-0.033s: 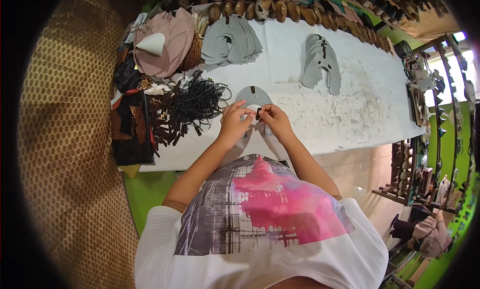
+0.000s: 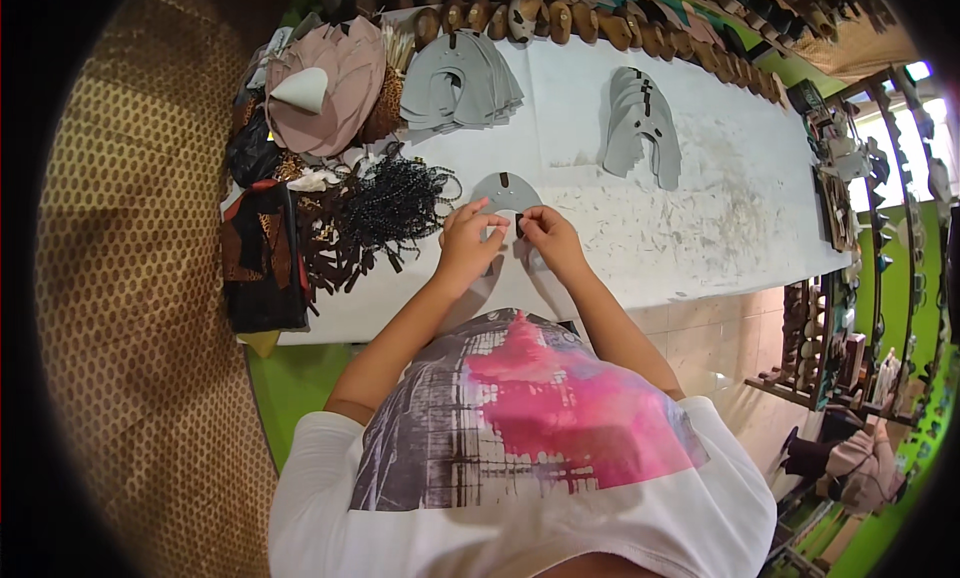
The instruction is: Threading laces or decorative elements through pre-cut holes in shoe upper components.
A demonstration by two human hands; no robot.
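Note:
A grey U-shaped shoe upper (image 2: 506, 191) with a small dark brown strip at its top lies on the white table in front of me. My right hand (image 2: 556, 244) pinches another small dark strip (image 2: 519, 225) between thumb and fingertips, over the inner curve of the upper. Beside it, my left hand (image 2: 468, 248) is closed, thumb and forefinger drawn together close to that strip. What its fingertips hold, if anything, is too small to make out. Both hands hide the lower part of the upper.
A tangle of black cords (image 2: 395, 203) lies left of my hands. Stacked grey uppers (image 2: 455, 83) and pink pieces (image 2: 325, 83) with a white cone (image 2: 302, 90) stand farther back. More grey uppers (image 2: 640, 128) overlap at the right. Wooden shoe lasts (image 2: 560, 23) line the far edge.
The dark strip in my right fingers has turned slightly more upright. A small gap now shows between it and my left fingertips.

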